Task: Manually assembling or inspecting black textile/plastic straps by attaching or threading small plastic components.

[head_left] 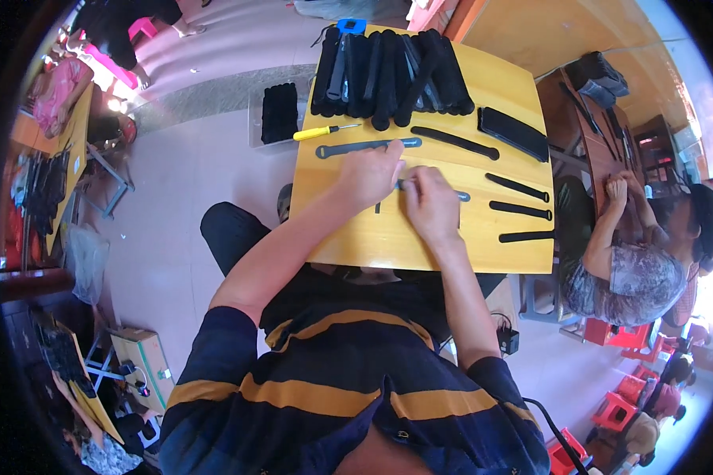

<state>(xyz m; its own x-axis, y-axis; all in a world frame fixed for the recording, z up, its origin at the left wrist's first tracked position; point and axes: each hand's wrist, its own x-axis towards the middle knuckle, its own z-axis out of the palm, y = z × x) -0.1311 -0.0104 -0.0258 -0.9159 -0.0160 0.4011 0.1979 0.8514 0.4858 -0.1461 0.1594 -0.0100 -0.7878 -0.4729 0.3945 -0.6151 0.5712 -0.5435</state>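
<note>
My left hand point(370, 176) is over the middle of the yellow table with its fingers curled closed; what they hold is hidden. Close beside it, my right hand point(434, 204) is closed over a grey strap point(462, 196), whose rounded end sticks out to the right. Just beyond my left hand lies another grey strap point(345, 149) with a slot at its left end. A yellow-handled screwdriver point(315, 134) rests farther off at the left edge. One long black strap point(455, 143) lies to the right of it.
Many black straps point(384, 79) are heaped at the table's point(420, 252) far end. Right of my hands lie short black straps point(520, 209) and a black stack point(513, 133). A clear bin point(255, 127) stands at the left. A co-worker point(634, 253) sits to the right.
</note>
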